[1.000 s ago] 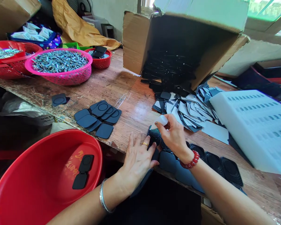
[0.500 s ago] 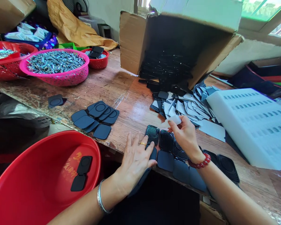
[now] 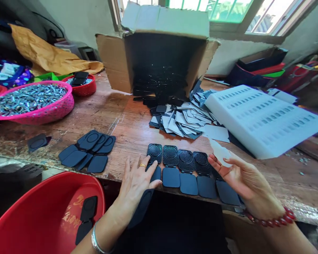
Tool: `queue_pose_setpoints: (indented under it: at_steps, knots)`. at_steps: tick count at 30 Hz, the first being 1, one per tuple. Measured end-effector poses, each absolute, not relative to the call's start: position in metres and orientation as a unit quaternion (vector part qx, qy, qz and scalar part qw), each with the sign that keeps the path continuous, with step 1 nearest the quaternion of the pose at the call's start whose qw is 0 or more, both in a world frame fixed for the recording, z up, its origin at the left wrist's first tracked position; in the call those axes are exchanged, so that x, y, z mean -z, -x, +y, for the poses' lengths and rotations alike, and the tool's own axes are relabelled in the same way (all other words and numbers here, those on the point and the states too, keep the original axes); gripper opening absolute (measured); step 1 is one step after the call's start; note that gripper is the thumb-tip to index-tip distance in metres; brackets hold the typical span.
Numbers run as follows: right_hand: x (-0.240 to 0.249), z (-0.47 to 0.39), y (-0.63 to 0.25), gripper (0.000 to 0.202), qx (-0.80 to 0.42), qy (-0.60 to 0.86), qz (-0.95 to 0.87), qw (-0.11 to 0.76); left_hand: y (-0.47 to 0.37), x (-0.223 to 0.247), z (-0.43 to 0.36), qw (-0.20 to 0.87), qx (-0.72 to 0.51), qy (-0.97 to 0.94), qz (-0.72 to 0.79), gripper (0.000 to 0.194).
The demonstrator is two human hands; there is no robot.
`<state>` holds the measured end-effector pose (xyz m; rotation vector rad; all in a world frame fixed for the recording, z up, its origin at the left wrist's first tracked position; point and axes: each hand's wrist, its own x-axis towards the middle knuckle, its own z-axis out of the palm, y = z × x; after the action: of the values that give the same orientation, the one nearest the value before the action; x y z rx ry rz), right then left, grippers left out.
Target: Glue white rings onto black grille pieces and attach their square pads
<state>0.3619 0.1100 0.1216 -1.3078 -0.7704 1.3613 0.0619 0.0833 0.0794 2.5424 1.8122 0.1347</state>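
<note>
My left hand (image 3: 137, 178) lies with its fingers spread over the leftmost of several hinged black cases, touching its lower flap (image 3: 155, 174). Below that palm, a dark flat piece (image 3: 142, 208) partly shows; I cannot tell if the hand holds it. My right hand (image 3: 241, 181) pinches a thin whitish sheet (image 3: 219, 151) by its edge, above the right end of the row. The cases stand opened along the table edge, with ridged upper halves (image 3: 170, 155) bearing round rings and smooth lower flaps (image 3: 188, 183). My right hand covers part of the row.
A heap of grey-white and black cards (image 3: 184, 120) spills before a cardboard box (image 3: 113, 63). A white foam block (image 3: 265, 120) stands right. Black plates (image 3: 74, 158) lie left, above a red tub (image 3: 42, 201). A pink basket (image 3: 66, 97) holds metal parts.
The view has swung to the right. My right hand has moved right along the row, carrying the whitish sheet and uncovering more cases. My left hand stays on the leftmost case.
</note>
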Motion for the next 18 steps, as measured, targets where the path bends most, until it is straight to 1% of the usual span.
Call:
queue_pose_setpoints:
  at_steps: [3,8,11,13,16,18]
  knots:
    - [-0.117,0.087,-0.398,0.030,-0.548,0.566,-0.283,0.547,-0.062,-0.086,0.084,-0.001,-0.018,-0.815,0.579,0.051]
    - [-0.106,0.057,-0.461,0.051,-0.429,0.625,-0.269,0.594,-0.061,-0.092,0.084,-0.019,0.021,-0.824,0.566,0.048]
    - [-0.098,0.049,-0.491,0.061,-0.392,0.634,-0.281,0.604,-0.058,-0.088,0.088,-0.028,0.047,-0.821,0.569,0.046]
    - [-0.093,0.049,-0.506,0.059,-0.337,0.650,-0.298,0.612,-0.056,-0.084,0.091,-0.032,0.057,-0.817,0.574,0.046]
    - [-0.086,0.052,-0.525,0.051,-0.215,0.674,-0.321,0.629,-0.052,-0.076,0.095,-0.028,0.060,-0.815,0.575,0.048]
    - [-0.083,0.055,-0.536,0.050,-0.170,0.677,-0.330,0.636,-0.047,-0.069,0.097,-0.023,0.054,-0.816,0.575,0.050]
